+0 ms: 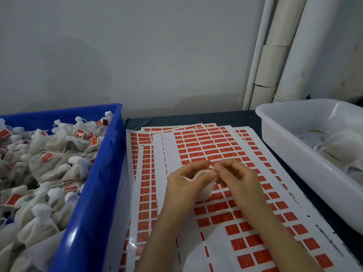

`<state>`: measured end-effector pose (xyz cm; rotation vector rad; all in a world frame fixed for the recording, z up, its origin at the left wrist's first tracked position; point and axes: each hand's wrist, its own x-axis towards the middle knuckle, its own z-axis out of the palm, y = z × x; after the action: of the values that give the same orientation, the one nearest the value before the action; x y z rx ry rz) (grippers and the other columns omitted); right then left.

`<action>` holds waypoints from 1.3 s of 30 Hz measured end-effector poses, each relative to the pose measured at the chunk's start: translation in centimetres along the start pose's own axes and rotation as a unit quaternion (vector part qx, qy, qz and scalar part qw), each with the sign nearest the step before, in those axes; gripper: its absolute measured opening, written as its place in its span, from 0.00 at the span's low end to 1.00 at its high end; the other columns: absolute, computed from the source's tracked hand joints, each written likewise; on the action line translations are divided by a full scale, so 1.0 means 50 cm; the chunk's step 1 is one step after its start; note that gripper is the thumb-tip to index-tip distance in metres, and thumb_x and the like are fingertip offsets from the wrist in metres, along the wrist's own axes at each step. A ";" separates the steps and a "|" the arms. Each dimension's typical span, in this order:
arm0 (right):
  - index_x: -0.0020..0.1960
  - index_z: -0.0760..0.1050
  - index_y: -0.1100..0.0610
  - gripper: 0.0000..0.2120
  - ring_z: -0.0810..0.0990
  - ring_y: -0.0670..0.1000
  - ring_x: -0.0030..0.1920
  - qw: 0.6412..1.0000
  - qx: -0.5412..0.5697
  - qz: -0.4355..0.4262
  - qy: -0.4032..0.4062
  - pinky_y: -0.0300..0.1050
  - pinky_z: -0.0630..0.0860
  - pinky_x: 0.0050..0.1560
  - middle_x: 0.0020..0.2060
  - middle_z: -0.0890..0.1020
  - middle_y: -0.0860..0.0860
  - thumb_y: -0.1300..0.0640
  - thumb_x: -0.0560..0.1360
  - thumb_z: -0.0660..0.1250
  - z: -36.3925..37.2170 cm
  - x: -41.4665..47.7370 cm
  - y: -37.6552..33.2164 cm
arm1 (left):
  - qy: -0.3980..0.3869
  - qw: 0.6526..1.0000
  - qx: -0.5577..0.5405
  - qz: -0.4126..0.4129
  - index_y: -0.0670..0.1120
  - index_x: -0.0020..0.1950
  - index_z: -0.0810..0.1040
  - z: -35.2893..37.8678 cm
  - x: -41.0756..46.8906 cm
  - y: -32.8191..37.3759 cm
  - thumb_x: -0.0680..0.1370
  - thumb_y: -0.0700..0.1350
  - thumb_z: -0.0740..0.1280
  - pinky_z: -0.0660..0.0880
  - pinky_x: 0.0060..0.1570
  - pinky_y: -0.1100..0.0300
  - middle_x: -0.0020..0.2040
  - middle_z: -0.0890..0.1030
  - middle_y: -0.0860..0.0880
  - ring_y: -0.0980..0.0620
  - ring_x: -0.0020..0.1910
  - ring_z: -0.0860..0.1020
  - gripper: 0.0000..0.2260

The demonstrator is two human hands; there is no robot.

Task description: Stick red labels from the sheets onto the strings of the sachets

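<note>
Centre frame: left hand (pixel 186 182) cups a soft, light sachet (pixel 204 190); right hand (pixel 238 178) pinches its thin, limp string (pixel 211 167). Best held by the neck.

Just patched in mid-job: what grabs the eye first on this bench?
First, the sheets of red labels fanned across the middle, with the left hand holding a white sachet above them while the right hand pinches its top. At left, a blue crate is heaped with tagged sachets; at right stands a white tub.
</note>
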<state>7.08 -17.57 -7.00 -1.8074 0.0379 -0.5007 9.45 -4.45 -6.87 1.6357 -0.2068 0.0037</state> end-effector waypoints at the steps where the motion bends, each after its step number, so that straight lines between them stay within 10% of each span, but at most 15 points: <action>1: 0.43 0.76 0.46 0.03 0.79 0.37 0.40 1.000 0.004 -0.001 0.001 0.25 0.73 0.35 0.37 0.80 0.36 0.53 0.74 0.66 0.000 -0.001 0.000 | 0.000 1.000 0.001 -0.001 0.61 0.43 0.82 0.001 0.000 0.001 0.70 0.51 0.74 0.71 0.31 0.78 0.43 0.80 0.69 0.71 0.46 0.76 0.05; 14: 0.45 0.74 0.37 0.12 0.76 0.31 0.45 0.998 -0.048 -0.027 -0.017 0.21 0.71 0.40 0.40 0.79 0.33 0.55 0.75 0.65 -0.005 -0.007 0.003 | 0.055 0.998 0.018 -0.017 0.58 0.39 0.81 0.003 -0.002 0.004 0.72 0.51 0.72 0.72 0.29 0.75 0.41 0.81 0.64 0.59 0.43 0.79 0.02; 33: 0.41 0.74 0.42 0.06 0.75 0.34 0.45 0.995 -0.090 -0.045 0.004 0.21 0.70 0.40 0.39 0.78 0.38 0.52 0.74 0.66 -0.003 -0.013 0.001 | 0.034 0.999 0.033 -0.001 0.60 0.37 0.82 0.003 -0.001 0.003 0.71 0.50 0.73 0.71 0.31 0.78 0.39 0.82 0.66 0.68 0.44 0.77 0.05; 39: 0.37 0.76 0.48 0.09 0.79 0.42 0.35 0.996 0.003 0.076 0.036 0.29 0.74 0.34 0.31 0.80 0.42 0.49 0.75 0.63 -0.006 -0.009 -0.003 | 0.049 0.997 0.050 -0.016 0.55 0.37 0.82 0.004 -0.004 0.001 0.70 0.49 0.74 0.74 0.29 0.74 0.38 0.80 0.64 0.62 0.41 0.79 0.04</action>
<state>6.50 -17.68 -6.95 -1.7648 0.2213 -0.4575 9.24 -4.65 -6.84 1.7333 -0.1073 0.0699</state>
